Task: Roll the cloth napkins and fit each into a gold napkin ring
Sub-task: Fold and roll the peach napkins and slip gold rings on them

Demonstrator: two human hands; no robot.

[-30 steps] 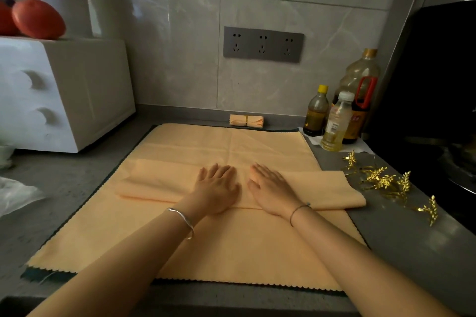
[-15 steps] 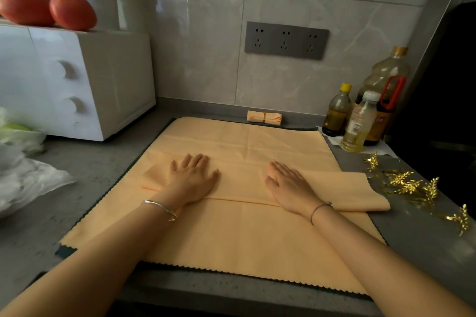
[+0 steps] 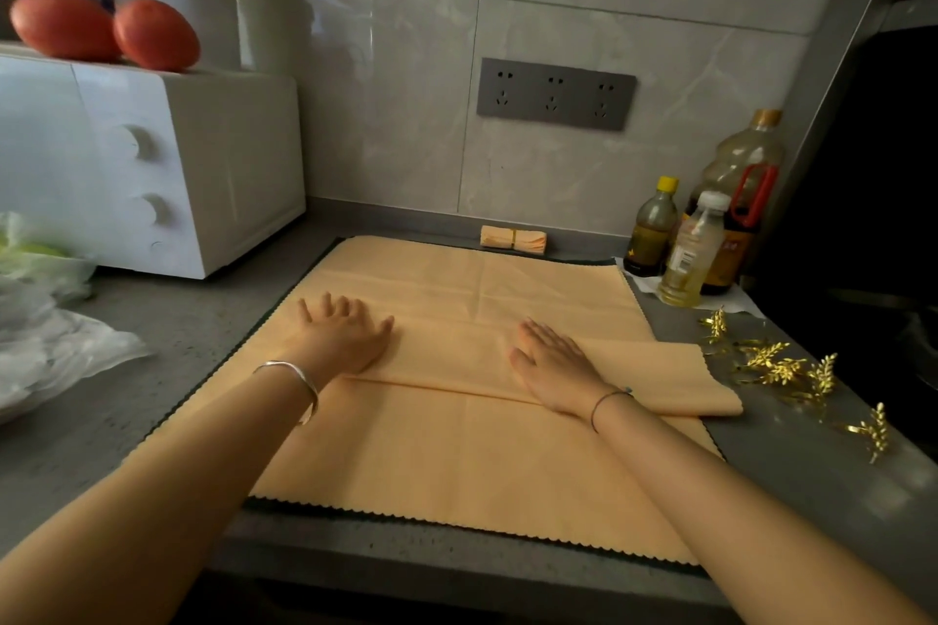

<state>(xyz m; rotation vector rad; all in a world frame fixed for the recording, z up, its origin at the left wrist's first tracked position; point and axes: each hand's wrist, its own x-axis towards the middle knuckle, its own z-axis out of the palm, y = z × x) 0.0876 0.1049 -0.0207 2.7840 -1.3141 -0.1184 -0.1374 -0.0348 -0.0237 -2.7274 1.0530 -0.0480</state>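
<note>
On the grey desk (image 3: 203, 310), left grip (image 3: 340, 340) and right grip (image 3: 558, 365) press, fingers straight, on the folded peach cloth napkin (image 3: 457, 350), gold leaf-shaped napkin rings (image 3: 781, 365) just beside it; the label on the clear bottle (image 3: 690, 254) is illegible.

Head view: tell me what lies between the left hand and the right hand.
Only a bare stretch of the folded napkin lies between the left hand and the right hand, both pressed flat on it; the head view shows nothing else there.
</note>
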